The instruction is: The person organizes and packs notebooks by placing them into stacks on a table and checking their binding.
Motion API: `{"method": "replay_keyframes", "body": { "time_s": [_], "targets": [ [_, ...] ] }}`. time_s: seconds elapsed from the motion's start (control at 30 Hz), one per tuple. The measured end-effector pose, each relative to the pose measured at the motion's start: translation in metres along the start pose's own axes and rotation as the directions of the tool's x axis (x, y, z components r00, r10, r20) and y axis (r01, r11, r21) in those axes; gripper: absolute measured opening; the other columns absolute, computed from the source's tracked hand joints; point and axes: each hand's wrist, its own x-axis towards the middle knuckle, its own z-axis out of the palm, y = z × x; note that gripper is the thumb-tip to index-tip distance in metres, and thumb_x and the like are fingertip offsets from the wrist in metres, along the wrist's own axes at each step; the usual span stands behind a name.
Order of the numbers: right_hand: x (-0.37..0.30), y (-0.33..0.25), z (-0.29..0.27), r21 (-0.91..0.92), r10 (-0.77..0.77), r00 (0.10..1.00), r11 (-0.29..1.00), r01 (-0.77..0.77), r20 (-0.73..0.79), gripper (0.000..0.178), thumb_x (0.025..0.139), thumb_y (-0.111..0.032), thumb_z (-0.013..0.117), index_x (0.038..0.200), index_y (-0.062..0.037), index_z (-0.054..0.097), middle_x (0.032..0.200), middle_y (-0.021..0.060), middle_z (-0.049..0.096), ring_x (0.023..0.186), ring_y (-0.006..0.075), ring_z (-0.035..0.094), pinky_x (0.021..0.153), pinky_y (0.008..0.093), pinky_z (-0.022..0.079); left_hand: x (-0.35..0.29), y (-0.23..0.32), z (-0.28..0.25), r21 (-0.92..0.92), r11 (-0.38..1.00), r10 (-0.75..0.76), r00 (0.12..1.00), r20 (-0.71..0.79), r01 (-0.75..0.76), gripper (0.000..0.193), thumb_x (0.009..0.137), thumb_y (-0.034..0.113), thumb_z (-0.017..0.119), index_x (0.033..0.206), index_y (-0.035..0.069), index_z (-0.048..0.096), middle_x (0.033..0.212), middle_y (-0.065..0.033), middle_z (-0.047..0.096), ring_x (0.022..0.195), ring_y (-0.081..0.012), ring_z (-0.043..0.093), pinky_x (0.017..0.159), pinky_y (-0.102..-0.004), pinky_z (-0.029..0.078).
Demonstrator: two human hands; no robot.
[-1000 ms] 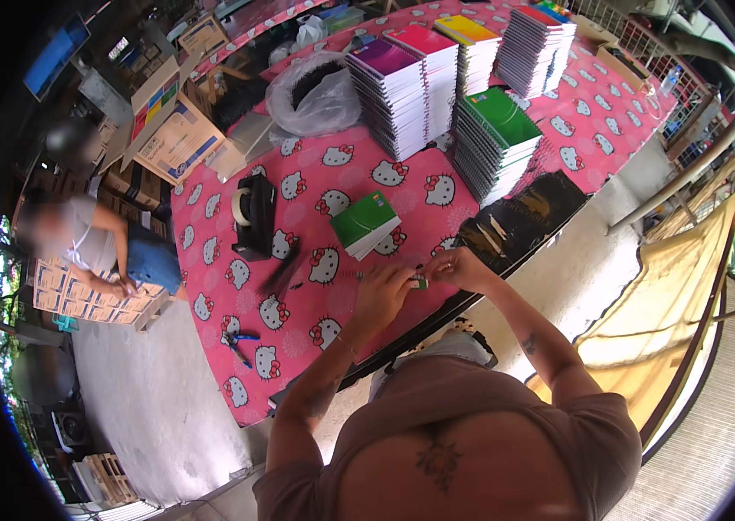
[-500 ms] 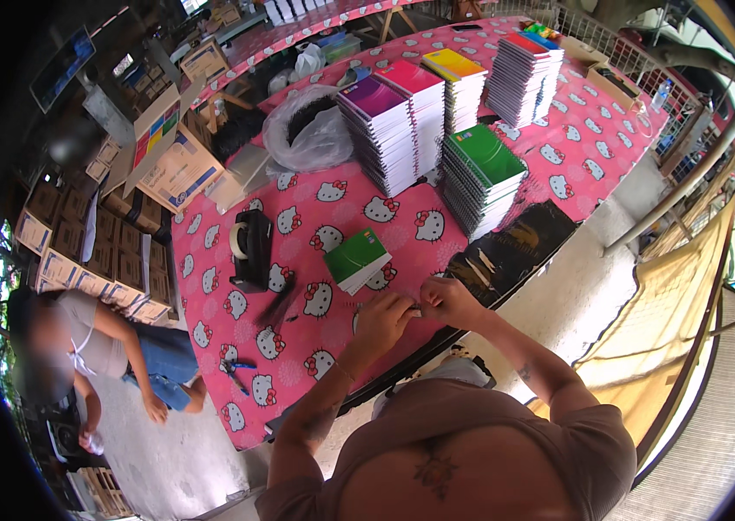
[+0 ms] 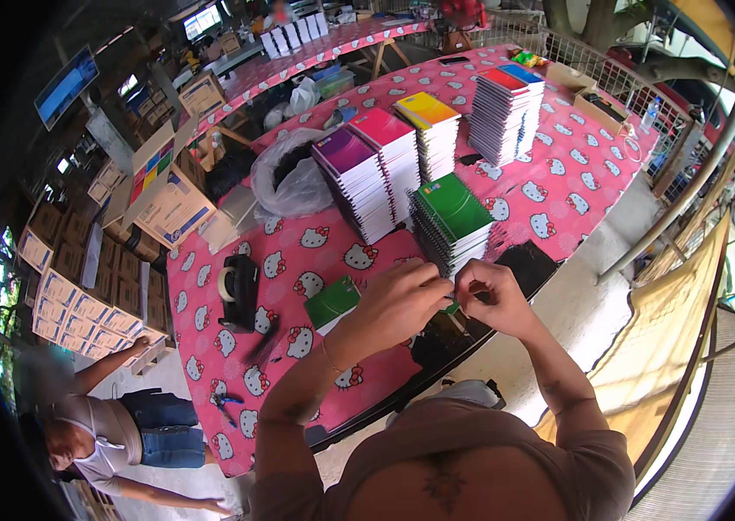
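My left hand and my right hand are close together over the near edge of the pink table. The fingers of both are bent in a pinch around something small between them that I cannot make out. Just beyond stands a stack of green spiral notebooks. Left of my left hand lies a green-covered notebook, partly hidden by my forearm. A black sheet lies on the table edge beyond my right hand.
Purple, pink, yellow and red-blue notebook stacks stand farther back. A black tape dispenser, dark strands and blue-handled pliers lie left. A co-worker stands near stacked cartons.
Both my hands have risen and moved slightly right, now in front of the green stack. The co-worker has shifted, with one arm stretched toward the cartons. The whole view has tilted slightly.
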Motion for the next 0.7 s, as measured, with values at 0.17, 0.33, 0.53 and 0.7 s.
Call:
{"method": "replay_keyframes", "body": {
  "time_s": [0.17,0.33,0.53,0.7],
  "targets": [
    [0.008,0.005,-0.020,-0.162,-0.022,0.998,0.987,0.012,-0.059,0.011,0.071,0.003,0.063,0.079,0.0027,0.056,0.074,0.0093,0.061,0.069,0.0168,0.064,0.066,0.0306,0.053,0.030,-0.004,0.010,0.157,0.983,0.090,0.994,0.067,-0.099,0.016,0.075,0.012,0.072,0.088,0.007,0.064,0.082,-0.0030,0.053,0.085,-0.0213,0.059,0.069,-0.0382,0.049],
    [0.027,0.011,-0.046,-0.120,-0.014,0.971,0.993,-0.015,-0.239,0.017,0.081,-0.006,0.068,0.089,0.0034,0.057,0.088,0.0125,0.064,0.083,0.0200,0.065,0.077,0.0326,0.052,0.066,-0.022,0.010,0.287,0.952,0.110,0.994,0.001,-0.106,0.017,0.076,0.006,0.071,0.093,0.005,0.066,0.091,-0.0030,0.061,0.091,-0.0224,0.060,0.073,-0.0396,0.049],
    [0.043,0.073,-0.072,-0.424,-0.079,0.987,0.906,0.011,-0.142,0.066,0.086,-0.020,0.075,0.140,0.0045,0.046,0.135,0.0248,0.056,0.128,0.0359,0.054,0.106,0.0384,0.042,0.056,-0.091,0.058,-0.026,1.000,0.007,0.964,-0.266,-0.015,0.016,0.080,-0.006,0.065,0.092,0.005,0.064,0.118,-0.0092,0.068,0.121,-0.0267,0.061,0.113,-0.0480,0.035],
    [0.048,0.090,-0.075,-0.197,0.010,0.993,0.980,-0.034,-0.119,0.063,0.086,-0.013,0.075,0.139,0.0057,0.047,0.135,0.0238,0.057,0.125,0.0321,0.057,0.103,0.0370,0.045,0.040,-0.109,0.084,-0.326,0.945,-0.093,0.985,-0.145,0.041,0.017,0.076,-0.008,0.058,0.086,0.006,0.059,0.117,-0.0072,0.070,0.124,-0.0254,0.060,0.119,-0.0484,0.028]
  ]
}}
